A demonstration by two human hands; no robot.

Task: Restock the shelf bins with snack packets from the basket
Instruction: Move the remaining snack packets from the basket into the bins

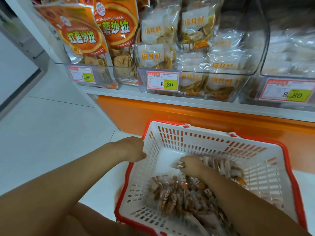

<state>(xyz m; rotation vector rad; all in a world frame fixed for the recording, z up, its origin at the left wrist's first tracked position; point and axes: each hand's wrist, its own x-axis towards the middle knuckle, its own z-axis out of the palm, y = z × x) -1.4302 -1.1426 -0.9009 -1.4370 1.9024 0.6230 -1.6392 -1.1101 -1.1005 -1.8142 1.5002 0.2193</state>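
Snack packets point(175, 196) in basket point(265, 176), right hand point(190, 165) deep inside, fingers curled around some, left hand point(133, 149) gripping the rim

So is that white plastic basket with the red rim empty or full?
Partly full: the white plastic basket holds a heap of small clear snack packets, but its far-left bottom is bare.

Snack packets point(177, 196) in the basket point(265, 178) are blurred, their print unreadable.

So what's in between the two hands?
Head view: the basket's slotted wall and a bare patch of its floor, between the left hand and right hand gripping packets.
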